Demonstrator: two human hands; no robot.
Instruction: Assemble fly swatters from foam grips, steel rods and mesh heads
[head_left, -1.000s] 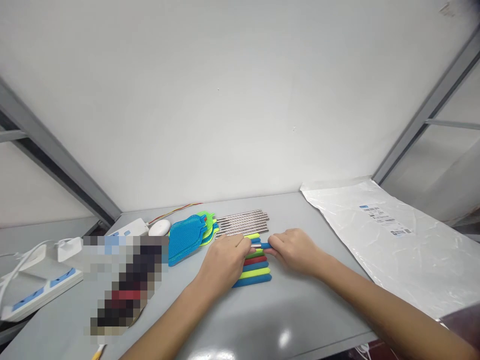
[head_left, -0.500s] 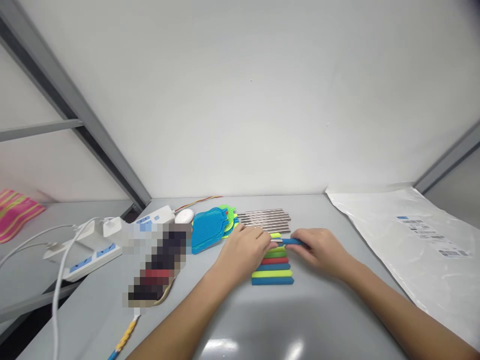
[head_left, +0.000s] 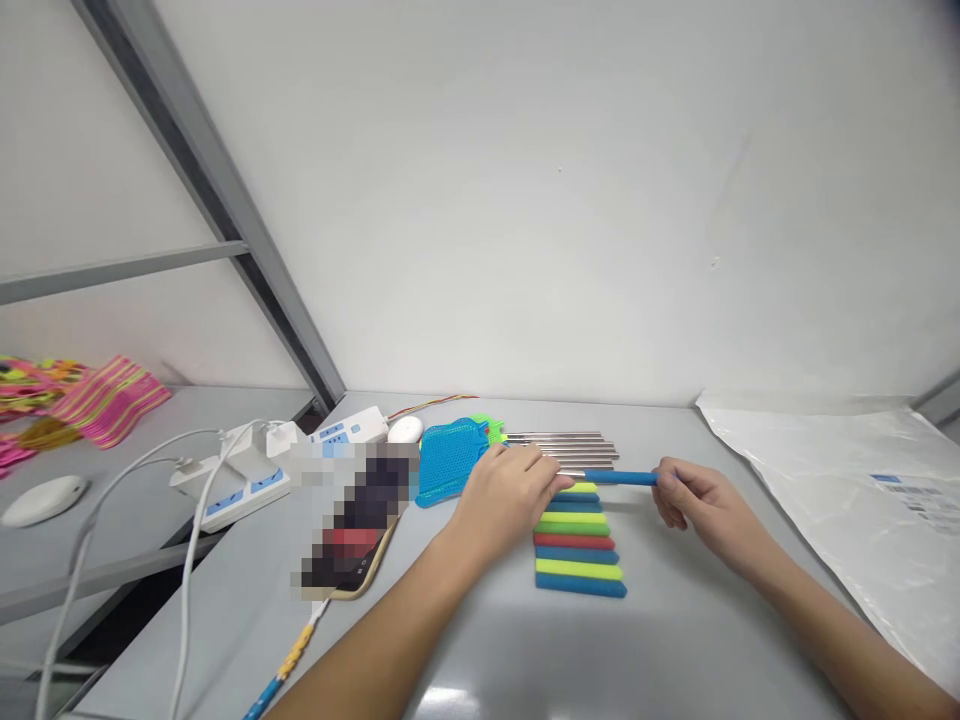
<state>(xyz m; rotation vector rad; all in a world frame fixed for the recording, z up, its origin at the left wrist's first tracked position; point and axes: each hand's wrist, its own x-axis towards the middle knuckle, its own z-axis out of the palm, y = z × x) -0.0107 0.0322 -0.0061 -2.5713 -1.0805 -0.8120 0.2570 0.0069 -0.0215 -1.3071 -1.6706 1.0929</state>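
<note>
pinching a blue sleeve (head_left: pixel 621 478), the right hand (head_left: pixel 701 508) holds its 3 o'clock end; the left hand (head_left: pixel 504 492) grips a steel rod (head_left: pixel 571 473) at 9 o'clock. their shared long axis runs 9-to-3 between both hands, just above 6 coloured sleeves (head_left: pixel 576 540) on the table (head_left: pixel 480 640).

1. Two bare forearms are seen, one entering from the lower left and one from the lower right.
2. No sleeves, gloves or bands are worn on the visible parts.
3. The left hand (head_left: pixel 504 492) is shown unadorned, without rings.
4. The right hand (head_left: pixel 701 505) is likewise left uncovered, and short nails are seen.
</note>
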